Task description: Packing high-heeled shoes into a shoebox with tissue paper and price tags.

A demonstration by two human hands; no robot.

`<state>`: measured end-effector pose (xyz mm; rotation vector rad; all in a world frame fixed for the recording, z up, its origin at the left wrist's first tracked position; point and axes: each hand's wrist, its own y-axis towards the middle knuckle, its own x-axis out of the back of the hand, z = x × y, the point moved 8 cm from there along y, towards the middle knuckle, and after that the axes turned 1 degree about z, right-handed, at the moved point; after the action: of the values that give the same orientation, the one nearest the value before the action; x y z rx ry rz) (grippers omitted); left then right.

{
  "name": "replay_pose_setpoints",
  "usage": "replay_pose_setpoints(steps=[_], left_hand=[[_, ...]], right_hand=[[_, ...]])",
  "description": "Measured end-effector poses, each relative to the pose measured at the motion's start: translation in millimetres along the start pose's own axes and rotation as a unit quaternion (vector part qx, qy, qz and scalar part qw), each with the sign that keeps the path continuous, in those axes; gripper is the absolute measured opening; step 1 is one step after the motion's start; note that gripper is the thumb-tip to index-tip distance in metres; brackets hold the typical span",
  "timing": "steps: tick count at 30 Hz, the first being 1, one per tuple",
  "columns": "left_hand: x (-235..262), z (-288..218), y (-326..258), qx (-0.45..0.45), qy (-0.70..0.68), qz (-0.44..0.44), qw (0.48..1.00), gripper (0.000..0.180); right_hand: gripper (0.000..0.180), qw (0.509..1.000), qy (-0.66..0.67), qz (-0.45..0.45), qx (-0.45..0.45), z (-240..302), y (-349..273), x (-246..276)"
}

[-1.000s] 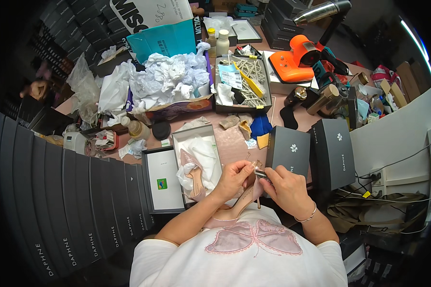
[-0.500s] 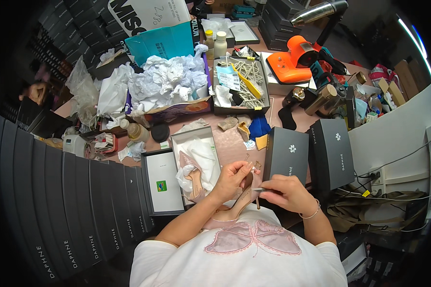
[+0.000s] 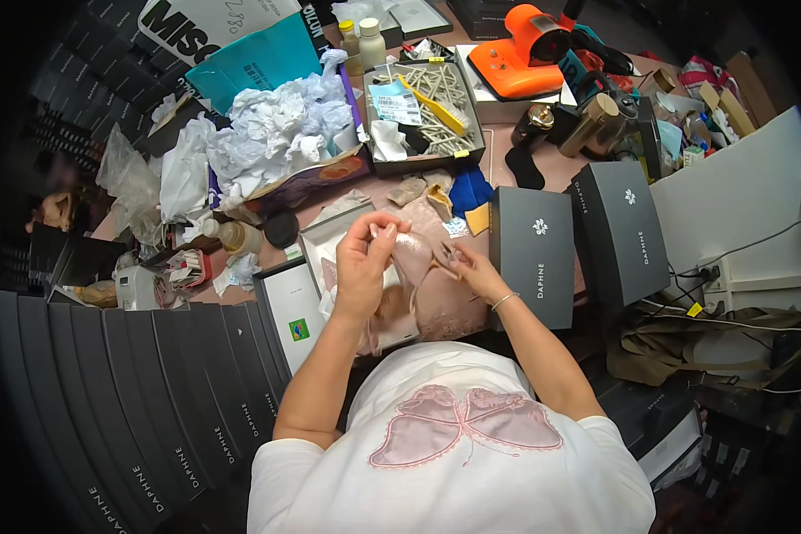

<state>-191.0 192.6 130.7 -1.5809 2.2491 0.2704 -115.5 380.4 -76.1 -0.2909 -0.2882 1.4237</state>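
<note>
Raised over the table's front, my left hand has its fingers closed on a pale pink high-heeled shoe. Close to the shoe's right side is my right hand, its fingers pinched around a small grey tool whose kind is unclear. Below and behind my left forearm, an open grey shoe box holds white paper and another pink shoe, mostly hidden by that arm. The box's lid lies to its left with a small green sticker inside.
Two dark shoe boxes stand to the right. Farther back are a box of crumpled white paper, a tray of pale sticks with a yellow brush, bottles and an orange machine. Stacked dark boxes line the left.
Both hands have moved up and away from my body with the shoe, now above the table. The view has shifted, so the table items sit higher in the picture.
</note>
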Motion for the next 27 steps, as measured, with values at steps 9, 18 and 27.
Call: replay_pose_setpoints(steps=[9, 18, 27], left_hand=[[-64, 24, 18, -0.242, 0.43, 0.268, 0.827, 0.027], [-12, 143, -41, -0.116, 0.526, 0.343, 0.769, 0.025], [61, 137, -28, 0.263, -0.323, -0.021, 0.909, 0.04]], right_hand=[[0.019, 0.843, -0.525, 0.093, 0.067, 54, 3, 15], [0.019, 0.725, -0.673, 0.026, 0.144, -23, 2, -33], [0.033, 0.965, -0.249, 0.061, 0.058, 46, -50, 16]])
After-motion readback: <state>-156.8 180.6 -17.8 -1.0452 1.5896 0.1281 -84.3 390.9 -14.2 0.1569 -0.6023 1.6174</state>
